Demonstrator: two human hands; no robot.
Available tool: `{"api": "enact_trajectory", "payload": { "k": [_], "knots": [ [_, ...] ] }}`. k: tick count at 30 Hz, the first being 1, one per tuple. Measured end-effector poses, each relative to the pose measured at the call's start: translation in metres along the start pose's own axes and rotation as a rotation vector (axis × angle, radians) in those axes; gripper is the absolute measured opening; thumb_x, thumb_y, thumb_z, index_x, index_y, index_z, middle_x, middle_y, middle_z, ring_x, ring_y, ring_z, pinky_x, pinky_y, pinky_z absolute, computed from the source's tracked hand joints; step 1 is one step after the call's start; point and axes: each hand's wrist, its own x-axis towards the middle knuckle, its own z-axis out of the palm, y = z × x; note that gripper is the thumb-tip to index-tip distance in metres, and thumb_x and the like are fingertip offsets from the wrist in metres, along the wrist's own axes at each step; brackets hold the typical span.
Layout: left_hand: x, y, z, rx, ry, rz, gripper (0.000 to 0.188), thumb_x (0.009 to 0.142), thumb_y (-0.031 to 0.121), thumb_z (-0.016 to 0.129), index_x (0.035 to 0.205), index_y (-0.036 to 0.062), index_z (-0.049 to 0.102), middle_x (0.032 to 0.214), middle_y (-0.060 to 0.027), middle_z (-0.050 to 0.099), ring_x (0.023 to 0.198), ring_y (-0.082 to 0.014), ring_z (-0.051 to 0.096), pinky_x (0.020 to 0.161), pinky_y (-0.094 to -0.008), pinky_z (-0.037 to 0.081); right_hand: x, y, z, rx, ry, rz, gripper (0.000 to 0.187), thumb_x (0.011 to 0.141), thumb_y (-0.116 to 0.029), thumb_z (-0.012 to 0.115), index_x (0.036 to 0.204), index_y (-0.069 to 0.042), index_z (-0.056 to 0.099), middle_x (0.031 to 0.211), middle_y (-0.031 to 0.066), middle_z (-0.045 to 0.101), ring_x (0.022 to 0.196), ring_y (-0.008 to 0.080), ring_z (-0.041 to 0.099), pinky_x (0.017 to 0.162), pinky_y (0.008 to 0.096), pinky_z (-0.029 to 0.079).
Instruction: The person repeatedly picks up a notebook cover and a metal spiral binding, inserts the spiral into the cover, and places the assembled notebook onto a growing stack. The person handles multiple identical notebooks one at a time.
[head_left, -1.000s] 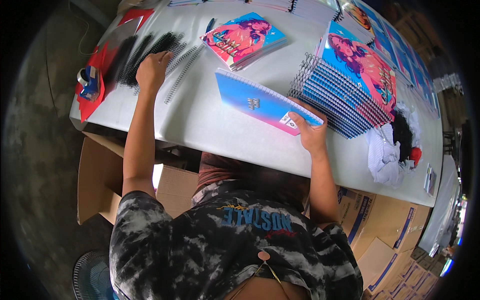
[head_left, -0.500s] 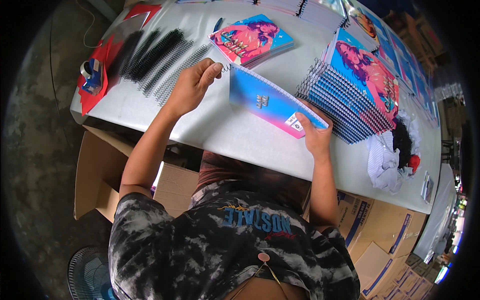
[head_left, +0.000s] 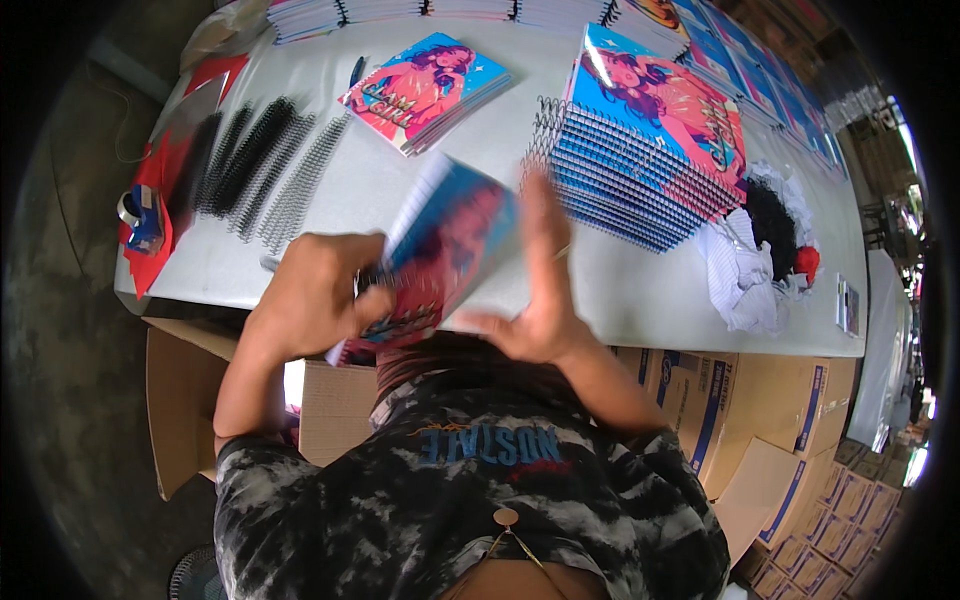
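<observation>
My left hand (head_left: pixel 320 295) grips a notebook (head_left: pixel 455 235) by its left edge, thumb on top of the pink and blue illustrated cover. The notebook is tilted and blurred over the table's near edge; dark coil loops show beside my fingers. To its right, my right hand (head_left: pixel 540 300) is apart from it, thumb and fingers spread, smeared by motion. Behind that hand stands a stack of spiral-bound notebooks (head_left: pixel 650 110), coils facing me. A smaller pile of notebooks (head_left: pixel 430 85) with the same cover lies farther back. Loose black and grey spiral coils (head_left: pixel 255 155) lie to the left.
Red sheets (head_left: pixel 155 220) and a blue tape dispenser (head_left: pixel 147 222) lie at the table's left edge. A pen (head_left: pixel 357 70) rests near the small pile. Crumpled white cloth (head_left: pixel 740 270) sits at right. Below the table are an open cardboard box (head_left: pixel 180 400) and stacked cartons (head_left: pixel 760 400).
The notebook has turned from its blue back to its illustrated cover and moved left and nearer me. My left hand now grips it; my right hand has let go.
</observation>
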Motion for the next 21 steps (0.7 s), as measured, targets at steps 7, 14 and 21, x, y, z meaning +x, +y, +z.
{"api": "enact_trajectory", "payload": {
  "k": [7, 14, 21],
  "knots": [
    [0.003, 0.001, -0.007, 0.133, 0.4, 0.106, 0.025, 0.069, 0.01, 0.073, 0.091, 0.0063, 0.064, 0.088, -0.0064, 0.059, 0.07, -0.0201, 0.061, 0.056, -0.0308, 0.048, 0.007, 0.015, -0.035, 0.667, 0.119, 0.429, 0.021, 0.077, -0.003, 0.069, 0.096, 0.002, 0.062, 0.078, 0.011, 0.067, 0.065, 0.0113, 0.059, 0.062, 0.022, 0.046],
    [0.036, -0.073, 0.085, -0.825, 0.053, -0.186, 0.027, 0.087, 0.014, 0.06, 0.107, -0.0026, 0.054, 0.092, -0.0035, 0.062, 0.084, -0.0098, 0.054, 0.079, -0.0271, 0.045, -0.046, 0.076, -0.021, 0.612, 0.313, 0.443, 0.016, 0.077, -0.003, 0.068, 0.089, 0.003, 0.06, 0.087, 0.0115, 0.066, 0.078, 0.0106, 0.06, 0.074, 0.0231, 0.047],
    [0.036, -0.076, 0.073, -0.504, 0.264, -0.113, 0.026, 0.093, 0.023, 0.051, 0.1, -0.0022, 0.054, 0.087, -0.0093, 0.062, 0.083, -0.0131, 0.056, 0.078, -0.0287, 0.044, -0.033, 0.062, -0.03, 0.435, 0.051, 0.49, 0.024, 0.08, -0.002, 0.064, 0.104, 0.005, 0.062, 0.098, 0.011, 0.066, 0.086, 0.0124, 0.06, 0.08, 0.0241, 0.047]
  ]
}}
